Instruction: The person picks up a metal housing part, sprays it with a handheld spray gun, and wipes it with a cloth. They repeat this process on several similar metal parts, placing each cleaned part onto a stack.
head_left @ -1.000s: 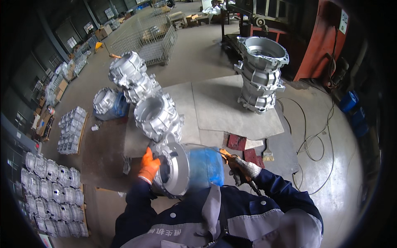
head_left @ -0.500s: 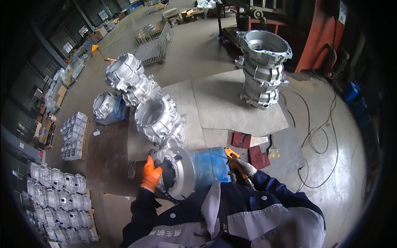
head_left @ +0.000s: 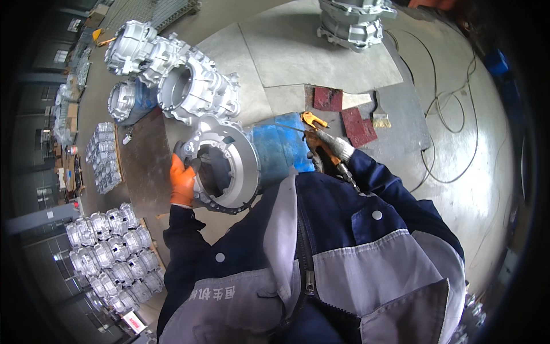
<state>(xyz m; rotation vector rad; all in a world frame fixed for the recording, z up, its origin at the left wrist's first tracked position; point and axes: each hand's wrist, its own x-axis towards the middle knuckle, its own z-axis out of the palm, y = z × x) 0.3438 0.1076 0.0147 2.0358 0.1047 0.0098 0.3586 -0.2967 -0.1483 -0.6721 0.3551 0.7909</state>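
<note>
A silver cast-metal housing (head_left: pixel 247 166), ring-shaped with a wide opening, stands tilted close in front of me, against a scuffed blue drum-like block (head_left: pixel 281 146). My left hand (head_left: pixel 183 181), in an orange glove, is closed on the housing's left rim, with the thumb toward the opening. To the right of the blue block, my right hand (head_left: pixel 339 145), in a whitish knit glove, grips an orange handheld power tool (head_left: pixel 325 148). From its front a thin rod points left above the block. A yellow pistol-shaped tool (head_left: pixel 313 119) lies just beyond it.
More silver housings (head_left: pixel 200 89) stand at the back left, and another stack (head_left: pixel 350 26) at the far right. Dark red pads (head_left: pixel 358 127) and a flat brush (head_left: pixel 380 112) lie right of the tools. A hose (head_left: pixel 438 109) loops across the floor. Stacked castings (head_left: pixel 109 246) stand at left.
The view has tilted downward, so the table and housings appear higher in the picture. The yellow tool now shows apart from the orange tool. Both hands keep their holds.
</note>
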